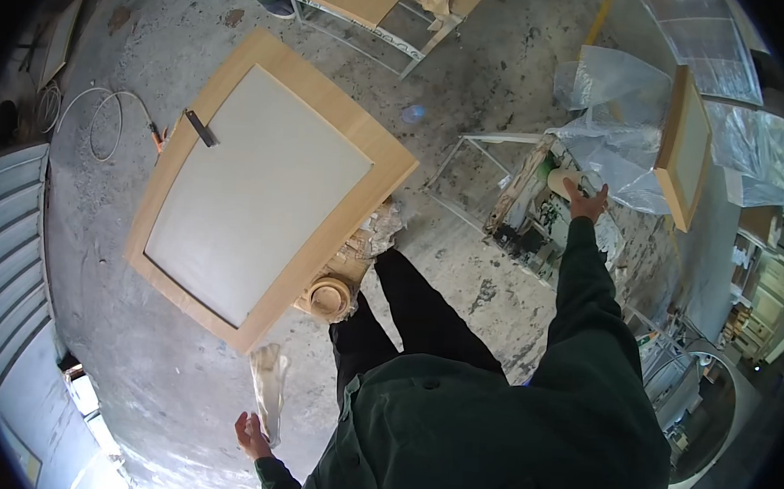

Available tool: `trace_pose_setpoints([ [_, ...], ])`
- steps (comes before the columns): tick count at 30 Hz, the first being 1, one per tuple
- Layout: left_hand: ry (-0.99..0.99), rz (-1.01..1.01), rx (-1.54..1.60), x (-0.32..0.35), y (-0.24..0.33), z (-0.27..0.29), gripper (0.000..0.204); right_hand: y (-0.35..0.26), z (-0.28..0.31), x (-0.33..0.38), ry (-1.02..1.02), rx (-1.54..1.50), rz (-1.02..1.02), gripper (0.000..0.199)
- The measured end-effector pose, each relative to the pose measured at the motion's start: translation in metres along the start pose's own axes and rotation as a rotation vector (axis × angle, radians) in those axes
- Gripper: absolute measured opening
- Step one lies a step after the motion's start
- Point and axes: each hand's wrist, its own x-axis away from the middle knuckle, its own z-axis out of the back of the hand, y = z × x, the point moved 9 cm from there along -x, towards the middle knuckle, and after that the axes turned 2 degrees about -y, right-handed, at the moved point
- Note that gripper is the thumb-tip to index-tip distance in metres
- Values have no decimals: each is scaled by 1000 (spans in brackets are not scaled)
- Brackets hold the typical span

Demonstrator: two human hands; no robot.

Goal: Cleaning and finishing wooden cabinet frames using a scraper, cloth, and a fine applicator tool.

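At lower left, left hand [251, 435] has fingers clenched on a crumpled whitish rag [267, 387], hanging just below the light wooden cabinet door with pale grey panel [264, 186]. Right hand [586, 204] reaches far right, fingers grasping a cream cylindrical roll [562, 181] on the cluttered counter [525, 222]. Concrete floor [476, 78] underneath.

Right hand [586, 204] outstretched, apparently grasping; left hand [251, 436] low, fingers curled.
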Motion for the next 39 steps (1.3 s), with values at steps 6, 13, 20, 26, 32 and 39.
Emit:
trace_pose_setpoints([
  [6,-78,35,152,35,125,-27,28,17,28,-23,144,50,332,118],
  [13,-294,-81,736,86,242,-58,38,-161,59,135,-195,-365,768,61],
  [20,-1012,181,812,163,292,-217,38,-282,64,431,-1998,-881,314,106],
  [26,-1128,133,569,170,288,-252,35,-264,38,412,-1868,-405,667,48],
  [32,-935,-148,425,133,295,-240,32,-273,24,377,-1824,-269,614,23],
  [39,-50,-720,79,-51,381,-222,21,-304,5,307,-1472,-397,691,23],
])
